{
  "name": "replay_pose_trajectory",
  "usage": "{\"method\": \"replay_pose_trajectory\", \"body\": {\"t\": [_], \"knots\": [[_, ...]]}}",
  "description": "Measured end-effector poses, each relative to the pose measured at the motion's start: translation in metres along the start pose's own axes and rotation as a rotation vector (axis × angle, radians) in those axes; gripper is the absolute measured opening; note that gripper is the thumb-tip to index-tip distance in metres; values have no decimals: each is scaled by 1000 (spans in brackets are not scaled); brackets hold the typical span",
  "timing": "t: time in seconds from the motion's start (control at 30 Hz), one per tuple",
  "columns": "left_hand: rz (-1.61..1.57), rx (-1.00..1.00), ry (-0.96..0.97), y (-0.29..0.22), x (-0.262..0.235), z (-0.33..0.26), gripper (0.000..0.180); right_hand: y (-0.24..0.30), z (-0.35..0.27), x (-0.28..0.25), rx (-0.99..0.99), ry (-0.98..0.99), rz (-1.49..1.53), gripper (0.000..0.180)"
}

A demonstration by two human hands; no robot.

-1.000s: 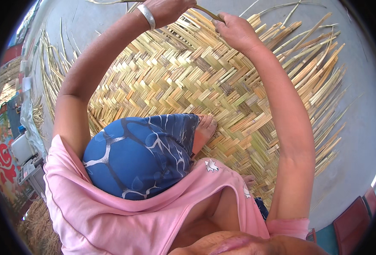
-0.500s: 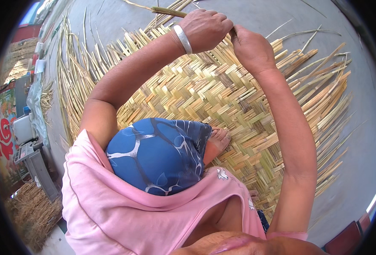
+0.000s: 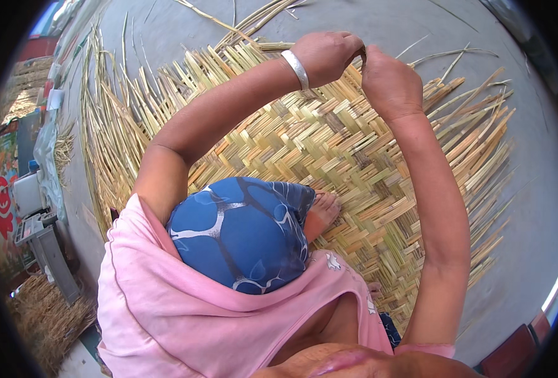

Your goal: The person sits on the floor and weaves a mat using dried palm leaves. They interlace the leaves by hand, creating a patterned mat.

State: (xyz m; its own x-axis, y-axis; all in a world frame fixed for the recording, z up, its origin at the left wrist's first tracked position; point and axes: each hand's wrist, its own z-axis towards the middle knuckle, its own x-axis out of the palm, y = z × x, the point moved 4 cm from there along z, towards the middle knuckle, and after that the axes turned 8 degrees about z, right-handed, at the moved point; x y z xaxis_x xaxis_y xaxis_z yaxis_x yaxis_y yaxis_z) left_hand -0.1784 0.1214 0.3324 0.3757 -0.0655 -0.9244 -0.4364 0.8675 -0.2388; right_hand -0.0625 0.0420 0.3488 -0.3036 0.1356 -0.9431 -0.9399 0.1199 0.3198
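Both hands work at the far edge of a woven mat (image 3: 354,164) of flat yellow-green strips, which lies spread on the grey floor (image 3: 417,25). The left hand (image 3: 326,57) is curled into a loose fist, fingers folded together, with a silver bangle (image 3: 296,68) on its wrist; the right hand (image 3: 389,82) sits just beside it, also closed, thumb and fingers pinched together. Between the two hands a thin strip end (image 3: 362,53) seems to be held (it is mostly hidden by the fingers, so which hand actually clamps it cannot be told for sure).

The mat shows a herringbone pattern in the middle, and its loose strip ends (image 3: 480,126) fan out unwoven to the right, the far side and the left. A few separate strips (image 3: 253,22) lie on the floor beyond the far edge.

Near the bottom of the view a raised knee in blue patterned cloth (image 3: 241,233) covers the near-left part of the mat, and a bare foot (image 3: 322,214) rests on the weave just right of it. A pink garment (image 3: 184,315) fills the near edge. At the far left stand a pale boxy object (image 3: 30,195) and a heap of straw (image 3: 46,315).
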Motion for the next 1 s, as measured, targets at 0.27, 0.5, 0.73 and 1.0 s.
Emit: {"method": "replay_pose_trajectory", "body": {"t": [0.27,0.5,0.73,1.0], "knots": [[-172,-219,44,-10,-1,14,25,-4,-6,-14,-16,-76,-55,16],[-221,-108,27,-12,0,11,21,-9,-9,-20,9,-61,-20,18],[-119,-148,-116,-21,-1,15,21,-15,-4,-25,30,-85,119,26],[-709,-276,-38,16,12,22,29,11,-18,-52,-72,144,506,32]]}}
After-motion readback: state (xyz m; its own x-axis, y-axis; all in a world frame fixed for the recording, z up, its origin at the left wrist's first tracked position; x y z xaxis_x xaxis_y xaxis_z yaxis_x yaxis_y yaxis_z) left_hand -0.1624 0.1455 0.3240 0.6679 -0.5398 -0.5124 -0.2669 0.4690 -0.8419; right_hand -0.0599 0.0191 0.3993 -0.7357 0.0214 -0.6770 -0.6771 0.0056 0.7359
